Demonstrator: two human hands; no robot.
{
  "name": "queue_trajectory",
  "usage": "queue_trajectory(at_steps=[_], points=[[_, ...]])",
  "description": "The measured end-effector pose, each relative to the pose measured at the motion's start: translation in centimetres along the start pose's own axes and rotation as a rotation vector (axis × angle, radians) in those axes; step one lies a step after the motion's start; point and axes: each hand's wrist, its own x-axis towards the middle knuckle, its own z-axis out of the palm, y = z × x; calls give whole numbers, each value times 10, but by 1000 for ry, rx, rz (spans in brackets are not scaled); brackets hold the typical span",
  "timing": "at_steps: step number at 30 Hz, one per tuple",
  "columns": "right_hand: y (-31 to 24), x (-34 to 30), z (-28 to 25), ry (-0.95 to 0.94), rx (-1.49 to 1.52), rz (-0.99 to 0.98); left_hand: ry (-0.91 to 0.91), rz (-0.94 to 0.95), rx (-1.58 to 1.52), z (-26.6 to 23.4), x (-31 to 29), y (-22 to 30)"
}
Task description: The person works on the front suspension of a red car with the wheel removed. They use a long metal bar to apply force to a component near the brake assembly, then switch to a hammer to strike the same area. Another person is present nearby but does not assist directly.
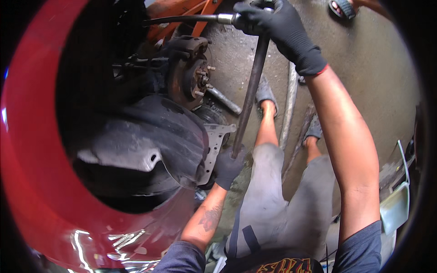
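Note:
My right hand (277, 27), in a black glove, is closed at the top of the view where the upper end of a long dark bar (251, 93) meets a thin black rod with a silver collar (226, 18). The rod runs left into the wheel well. My left hand (230, 167), also gloved, wraps around the bar's lower end beside a perforated metal bracket (213, 148). To the left of the bar is a rusty wheel hub with studs (200, 81), under a brake caliper (189, 45). The exact joint under my right hand is hidden.
A red car body panel (32, 136) curves along the left, with a loose dark wheel-arch liner (154, 123) inside. Orange metal framework (205, 16) stands behind the hub. A metal pipe (224, 100) and a long pole (289, 107) lie low near my feet. Another person's sandalled foot (342, 8) shows far right.

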Motion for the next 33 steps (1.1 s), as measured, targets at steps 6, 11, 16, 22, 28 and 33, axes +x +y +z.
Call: queue_trajectory(at_steps=[6, 11, 16, 22, 28, 33], points=[[9, -14, -7, -95, 388, 253, -142, -263, -44, -19, -14, 39], [17, -13, -6, -106, 423, 263, -164, -152, 42, -31, -29, 43], [13, -26, -14, -93, 410, 393, -193, -322, -55, -46, -67, 24], [11, -26, -13, 48, 416, 395, -257, -381, 121, -71, -85, 81], [43, -17, -17, -1, -177, -344, -241, -774, 162, -149, -96, 234], [24, -33, 4, 71, 975, 555, -172, -831, 364, -189, -109, 283]])
